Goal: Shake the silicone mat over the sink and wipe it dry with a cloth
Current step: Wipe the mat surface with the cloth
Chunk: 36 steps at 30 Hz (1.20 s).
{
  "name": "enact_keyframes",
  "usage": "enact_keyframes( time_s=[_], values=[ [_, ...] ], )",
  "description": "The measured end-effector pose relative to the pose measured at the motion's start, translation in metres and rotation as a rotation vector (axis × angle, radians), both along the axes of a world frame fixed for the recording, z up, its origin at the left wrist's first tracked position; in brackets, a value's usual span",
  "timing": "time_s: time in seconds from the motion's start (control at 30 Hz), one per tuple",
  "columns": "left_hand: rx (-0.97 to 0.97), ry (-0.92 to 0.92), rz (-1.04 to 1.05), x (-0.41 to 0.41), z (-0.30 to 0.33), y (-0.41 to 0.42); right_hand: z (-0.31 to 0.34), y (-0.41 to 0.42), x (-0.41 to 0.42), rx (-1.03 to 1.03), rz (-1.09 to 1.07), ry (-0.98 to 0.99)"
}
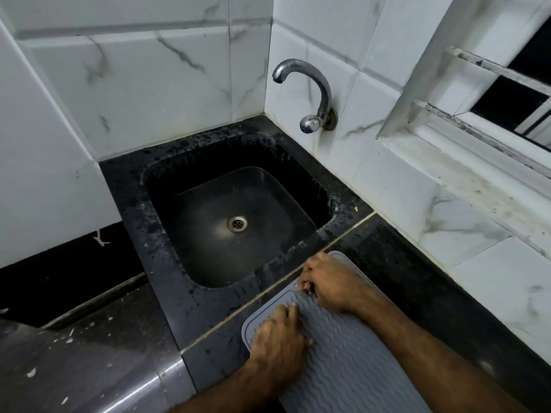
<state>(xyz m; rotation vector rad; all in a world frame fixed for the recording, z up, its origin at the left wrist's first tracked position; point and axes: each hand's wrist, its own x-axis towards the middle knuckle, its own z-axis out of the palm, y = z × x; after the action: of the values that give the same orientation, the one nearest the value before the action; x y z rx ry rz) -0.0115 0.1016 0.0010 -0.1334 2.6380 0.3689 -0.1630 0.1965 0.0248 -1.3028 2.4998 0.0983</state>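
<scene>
A grey silicone mat [343, 353] with wavy ridges lies flat on the black counter, just right of the black sink [167, 174]. My left hand [280, 335] rests palm down on the mat's near-left part, fingers spread toward its edge. My right hand [331, 281] sits on the mat's far end, fingers curled and pinching at the mat's surface near the rim. No cloth is visible.
A chrome tap [310, 93] juts from the white tiled wall above the sink's right side. The metal drain [237, 223] sits at the basin's middle. A window sill [465, 162] runs along the right wall. The dark counter [417, 278] is wet and speckled.
</scene>
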Motion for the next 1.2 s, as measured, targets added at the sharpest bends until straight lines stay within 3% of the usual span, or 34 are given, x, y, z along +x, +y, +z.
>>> enact_keyframes(
  time_s=[0.2, 0.37, 0.53, 0.63, 0.8, 1.07, 1.2],
  values=[
    [0.062, -0.010, 0.030, -0.002, -0.001, -0.003, 0.005, 0.008, -0.022, 0.055, -0.211, 0.093],
    [0.099, 0.009, 0.072, -0.003, 0.001, -0.002, -0.006, -0.001, 0.005, 0.003, -0.052, 0.034],
    [0.142, 0.018, 0.118, -0.002, 0.002, -0.004, 0.006, 0.012, -0.017, -0.001, -0.260, 0.049],
    [0.032, 0.047, -0.014, -0.010, 0.006, -0.005, 0.007, 0.011, -0.014, -0.055, -0.231, 0.035],
    [-0.037, 0.251, -0.212, -0.023, -0.009, -0.005, 0.003, 0.016, -0.010, -0.109, -0.133, 0.026],
    [-0.054, 0.145, -0.311, -0.027, -0.038, -0.006, -0.009, 0.023, -0.019, -0.082, -0.167, 0.049],
    [-0.034, 0.124, -0.300, -0.028, -0.035, -0.006, -0.002, 0.029, -0.047, -0.018, -0.315, 0.092]
  ],
)
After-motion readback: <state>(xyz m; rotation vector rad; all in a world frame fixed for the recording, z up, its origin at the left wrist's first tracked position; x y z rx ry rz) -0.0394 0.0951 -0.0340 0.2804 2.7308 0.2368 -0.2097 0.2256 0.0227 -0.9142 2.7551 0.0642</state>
